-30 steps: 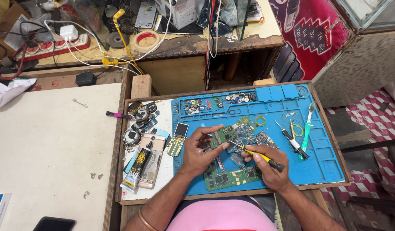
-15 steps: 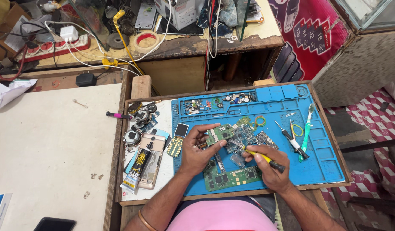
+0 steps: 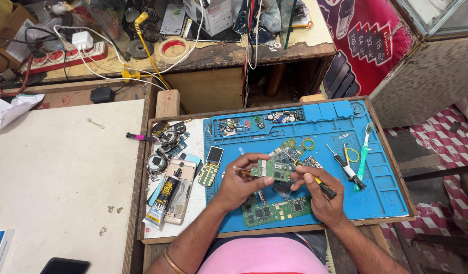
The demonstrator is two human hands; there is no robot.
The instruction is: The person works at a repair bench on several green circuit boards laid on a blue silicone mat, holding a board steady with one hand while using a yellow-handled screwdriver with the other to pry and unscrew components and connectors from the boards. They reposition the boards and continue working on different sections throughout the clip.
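**Small green board held between both hands over the blue mat**

Your left hand (image 3: pixel 240 183) holds a small green circuit board (image 3: pixel 271 170) by its left edge, with the fingers closed around it. The board is flat, rectangular and thin, with tiny metal parts on its face. You hold it a little above the blue work mat (image 3: pixel 386 187), near the middle of the mat.

Your right hand (image 3: pixel 317 195) is closed around a screwdriver (image 3: pixel 322 186) with a yellow and black handle. Its fingers also touch the right edge of the same board. The tip of the tool is hidden behind the board and the fingers, so I cannot tell where it rests.

Below your hands, a longer green board (image 3: pixel 277 210) lies flat on the mat. The mat looks like soft rubber, with moulded small compartments along its top edge. To the right lie a second screwdriver (image 3: pixel 345 166) with a dark handle and a green and white toothbrush (image 3: pixel 363 155). Left of the mat, on the wooden tray (image 3: pixel 158 114), you see a small keypad phone (image 3: pixel 210 166) and a yellow and black tube (image 3: pixel 163 200) that lies on a flat golden phone (image 3: pixel 186 198).
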